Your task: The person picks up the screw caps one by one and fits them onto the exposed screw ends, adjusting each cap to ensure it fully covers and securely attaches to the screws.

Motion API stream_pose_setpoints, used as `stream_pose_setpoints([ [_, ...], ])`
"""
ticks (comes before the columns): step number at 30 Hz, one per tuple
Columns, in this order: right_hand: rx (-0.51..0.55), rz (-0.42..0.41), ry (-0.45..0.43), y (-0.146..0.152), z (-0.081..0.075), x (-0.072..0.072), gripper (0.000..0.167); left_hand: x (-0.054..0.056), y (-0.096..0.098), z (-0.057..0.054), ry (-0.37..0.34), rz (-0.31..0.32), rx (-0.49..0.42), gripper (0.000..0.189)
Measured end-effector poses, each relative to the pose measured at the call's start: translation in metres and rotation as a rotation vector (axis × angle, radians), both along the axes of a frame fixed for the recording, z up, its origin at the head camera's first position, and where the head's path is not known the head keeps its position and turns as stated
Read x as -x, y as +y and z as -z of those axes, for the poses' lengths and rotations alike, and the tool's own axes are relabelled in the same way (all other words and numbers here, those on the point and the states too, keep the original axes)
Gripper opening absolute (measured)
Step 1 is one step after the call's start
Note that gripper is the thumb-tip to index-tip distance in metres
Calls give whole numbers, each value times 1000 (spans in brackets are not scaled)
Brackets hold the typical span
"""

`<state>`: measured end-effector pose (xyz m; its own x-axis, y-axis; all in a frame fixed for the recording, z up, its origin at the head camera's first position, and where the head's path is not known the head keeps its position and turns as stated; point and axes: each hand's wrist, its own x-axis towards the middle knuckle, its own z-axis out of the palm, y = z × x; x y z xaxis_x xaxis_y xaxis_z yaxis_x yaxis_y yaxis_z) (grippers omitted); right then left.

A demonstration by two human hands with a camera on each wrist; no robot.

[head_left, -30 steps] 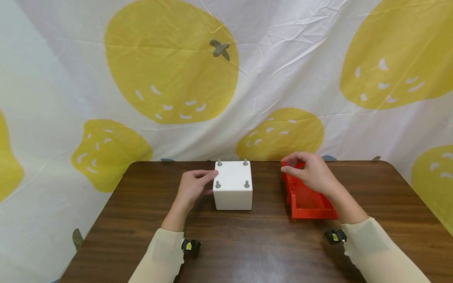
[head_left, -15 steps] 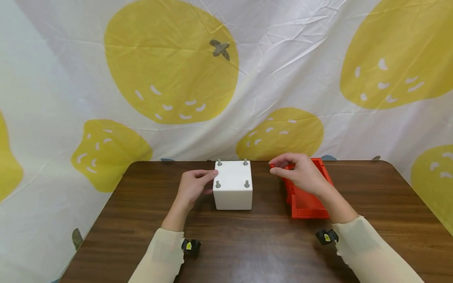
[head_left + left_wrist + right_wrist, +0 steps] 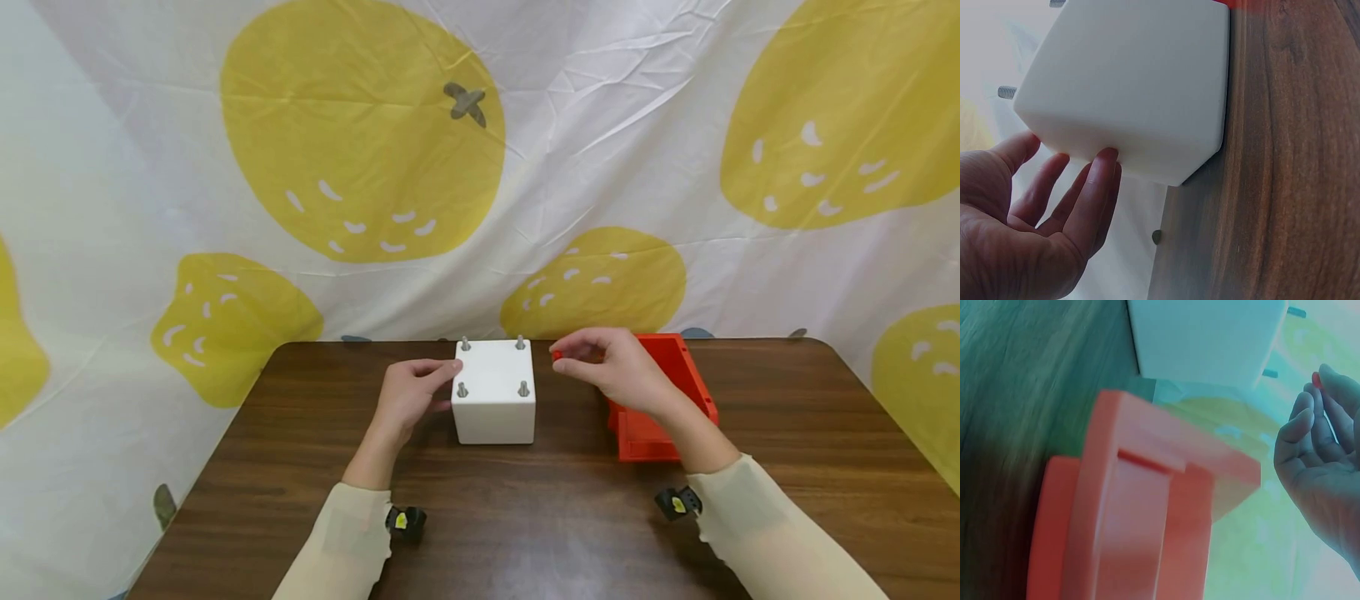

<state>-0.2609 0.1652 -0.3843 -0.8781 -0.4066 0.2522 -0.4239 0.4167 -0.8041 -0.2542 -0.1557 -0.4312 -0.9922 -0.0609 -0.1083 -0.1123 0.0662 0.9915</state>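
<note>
A white box [image 3: 493,423] stands on the table with upright threaded metal studs, one [image 3: 523,388] near each top corner. My left hand [image 3: 408,392] rests against its left side, thumb at the top edge. In the left wrist view the fingertips [image 3: 1107,156] touch the side face, fingers mostly straight. To the right of the box, my right hand [image 3: 618,367] is raised above the table. Between thumb and index finger it pinches a small red piece [image 3: 557,356], mostly covered by the fingertips. The right wrist view shows the same red piece [image 3: 1316,379] at the fingertips.
A red open bin [image 3: 648,450] sits on the wooden table [image 3: 525,517] right of the box, partly behind the right forearm. A fabric backdrop [image 3: 562,167] with a yellow fruit print hangs behind the table's far edge.
My right hand has moved left from over the red bin toward the white box, bringing the small red piece along. The left hand and the box have stayed put.
</note>
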Motion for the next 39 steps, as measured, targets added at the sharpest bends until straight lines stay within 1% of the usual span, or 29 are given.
stream_pose_setpoints([
  [5,5,-17,6,-7,0,0,20,0,0,-1,1,-1,6,36],
  [17,-2,-56,-24,-23,0,-4,24,0,1,-2,6,-2,10,37],
  [27,24,-92,-73,-32,0,-10,27,0,0,0,5,-2,17,35],
  [33,29,-103,-68,-34,3,-9,25,-2,1,-1,8,-3,25,37],
  [39,39,-119,-63,-36,6,-9,23,0,0,0,4,-4,26,36],
])
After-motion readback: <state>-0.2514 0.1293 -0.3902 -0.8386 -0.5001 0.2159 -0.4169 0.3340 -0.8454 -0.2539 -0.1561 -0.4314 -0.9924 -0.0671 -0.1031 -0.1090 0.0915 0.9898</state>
